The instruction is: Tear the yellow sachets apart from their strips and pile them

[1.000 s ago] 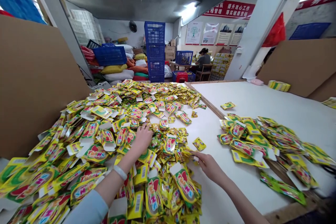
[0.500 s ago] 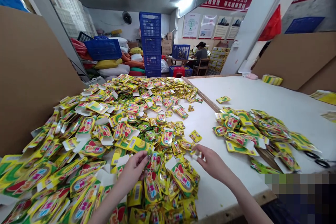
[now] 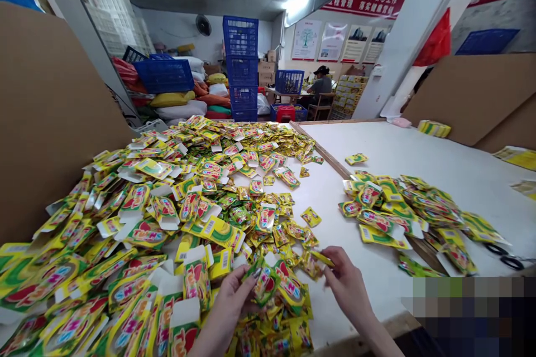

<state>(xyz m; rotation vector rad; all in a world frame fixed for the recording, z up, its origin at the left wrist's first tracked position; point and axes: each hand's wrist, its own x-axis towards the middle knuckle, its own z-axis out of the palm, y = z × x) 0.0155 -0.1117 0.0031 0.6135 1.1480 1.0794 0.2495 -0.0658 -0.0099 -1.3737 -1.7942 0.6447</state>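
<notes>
My left hand is closed on a small green candy packet, pinched between thumb and fingers over the near part of the pile. To its right, above the white tabletop, my right hand pinches a small yellow candy packet by its edge. Beneath and around my left hand lie loose yellow packets and flat printed candy boxes, some with white flaps open. Another flat yellow box rests on the heap just beyond my left hand.
A second pile of boxes lies to the right, across a wooden strip. Black-handled scissors are near the right edge. Cardboard panels border the table. Blue crates and a seated person are farther back.
My left hand has come out of the pile and moved nearer and right, now with the green packet. My right hand stays near the pile's right edge, its yellow packet now raised. The view has shifted slightly.
</notes>
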